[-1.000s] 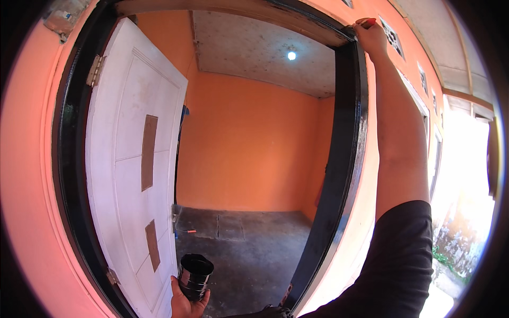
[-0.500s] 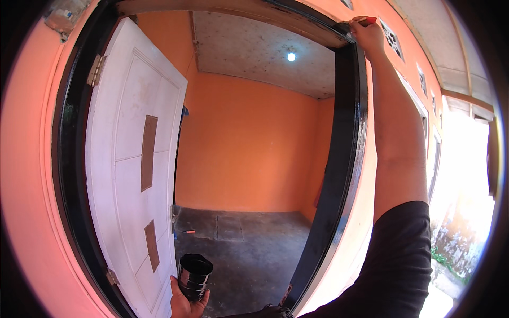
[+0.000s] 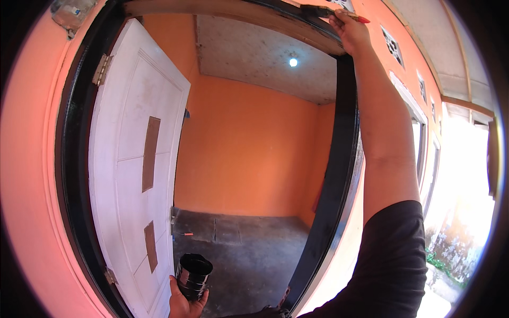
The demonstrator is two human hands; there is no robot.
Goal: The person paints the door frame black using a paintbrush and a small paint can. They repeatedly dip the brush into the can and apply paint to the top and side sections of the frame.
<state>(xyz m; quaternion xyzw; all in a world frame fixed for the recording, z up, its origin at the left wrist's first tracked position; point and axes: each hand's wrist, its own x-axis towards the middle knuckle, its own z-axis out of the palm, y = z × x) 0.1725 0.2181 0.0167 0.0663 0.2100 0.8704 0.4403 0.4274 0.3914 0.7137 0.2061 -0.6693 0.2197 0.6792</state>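
High at the upper right, my right hand point(image 3: 350, 31) is closed round the handle of a paintbrush point(image 3: 317, 11) with a red tip on its end. Its dark bristles lie against the top piece of the door frame point(image 3: 342, 159), near the right corner. The frame is black and glossy on its sides, while the underside of the top piece shows brown wood. Low in the view, my left hand point(image 3: 186, 306) grips a black, paint-smeared can point(image 3: 194, 276) from below and the side. The can is upright, its mouth facing up; how full it is I cannot tell.
A white door point(image 3: 132, 159) with two brown patches stands open inward on the left, held by metal hinges point(image 3: 102, 70). Beyond lie a dark floor point(image 3: 249, 254), an orange wall point(image 3: 249, 148) and a lit bulb point(image 3: 293, 62). A small orange-handled item point(image 3: 187, 233) is on the floor.
My right hand has moved left with the paintbrush, from the frame's upper right corner along the top piece. My left hand still holds the can in nearly the same place.
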